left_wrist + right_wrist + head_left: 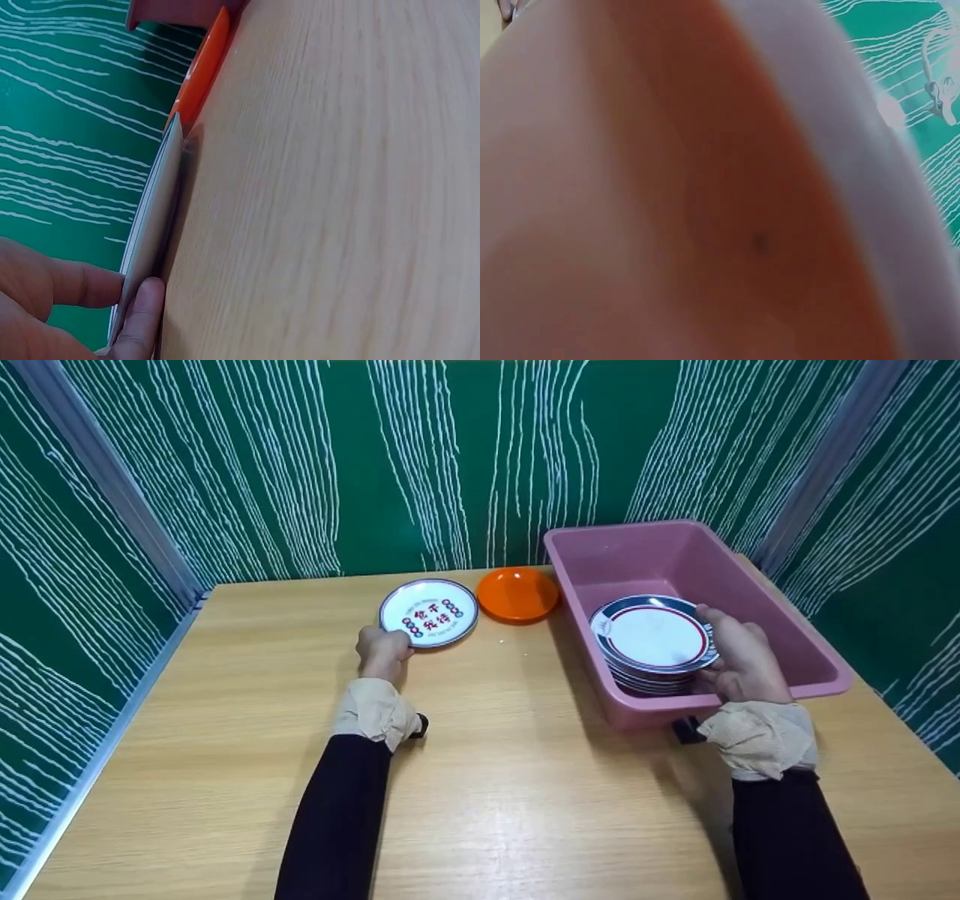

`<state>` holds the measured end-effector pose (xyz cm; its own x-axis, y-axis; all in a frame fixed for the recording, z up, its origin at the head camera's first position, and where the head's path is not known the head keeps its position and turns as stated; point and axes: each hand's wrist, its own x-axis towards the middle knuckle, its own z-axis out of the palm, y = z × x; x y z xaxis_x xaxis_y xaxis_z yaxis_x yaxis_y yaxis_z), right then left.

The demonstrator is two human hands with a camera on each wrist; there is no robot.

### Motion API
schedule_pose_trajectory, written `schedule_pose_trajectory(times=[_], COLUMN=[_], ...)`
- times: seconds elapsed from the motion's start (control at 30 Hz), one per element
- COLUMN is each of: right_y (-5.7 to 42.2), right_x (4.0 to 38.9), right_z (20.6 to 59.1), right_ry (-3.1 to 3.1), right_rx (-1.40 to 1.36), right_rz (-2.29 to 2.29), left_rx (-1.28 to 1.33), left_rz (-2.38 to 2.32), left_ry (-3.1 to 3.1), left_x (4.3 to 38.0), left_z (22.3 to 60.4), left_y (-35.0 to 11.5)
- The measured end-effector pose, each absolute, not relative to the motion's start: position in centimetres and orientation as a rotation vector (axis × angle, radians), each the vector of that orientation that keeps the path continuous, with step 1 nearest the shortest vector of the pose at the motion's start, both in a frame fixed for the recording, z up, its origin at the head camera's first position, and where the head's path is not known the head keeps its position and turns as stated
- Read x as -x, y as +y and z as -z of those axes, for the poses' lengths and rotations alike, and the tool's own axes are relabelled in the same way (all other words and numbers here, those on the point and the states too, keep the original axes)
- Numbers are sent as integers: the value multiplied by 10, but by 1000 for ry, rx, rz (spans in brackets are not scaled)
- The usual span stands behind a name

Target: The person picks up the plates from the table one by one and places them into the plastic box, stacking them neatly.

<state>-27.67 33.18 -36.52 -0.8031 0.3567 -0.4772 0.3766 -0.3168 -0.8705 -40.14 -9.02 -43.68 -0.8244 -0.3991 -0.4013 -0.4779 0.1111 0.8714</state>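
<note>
In the head view my left hand (384, 651) pinches the near-left edge of a white plate (439, 626) with red characters and a dark rim. The left wrist view has this plate (154, 206) edge-on, low over the table, between thumb and fingers. My right hand (742, 660) reaches into a pink basin (817, 690) and grips the right edge of a white plate (652, 637) with a blue-and-red rim. Beneath it is a stack of plates (649, 684). The right wrist view is blurred and filled by a close surface; the grip is hidden there.
An orange plate (517, 595) lies on the wooden table (480, 780) between the white plate and the basin. Green walls with white lines (360, 465) enclose the back and sides. The basin's tall rim stands around the stack.
</note>
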Motion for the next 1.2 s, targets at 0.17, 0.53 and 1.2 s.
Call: schedule_pose_trajectory(times=[0.17, 0.53, 1.2], right_y=[333, 333, 331], right_x=[277, 276, 274], right_z=[365, 365, 361], right_ry=[1771, 1782, 1930], right_rx=[-996, -964, -993], right_rz=[2365, 2383, 2290], left_rx=[934, 1020, 751], left_rz=[-1880, -2110, -2536], left_ry=[2258, 2026, 1660], left_x=[403, 403, 391], left_z=[437, 438, 431], left_y=[-88, -88, -93])
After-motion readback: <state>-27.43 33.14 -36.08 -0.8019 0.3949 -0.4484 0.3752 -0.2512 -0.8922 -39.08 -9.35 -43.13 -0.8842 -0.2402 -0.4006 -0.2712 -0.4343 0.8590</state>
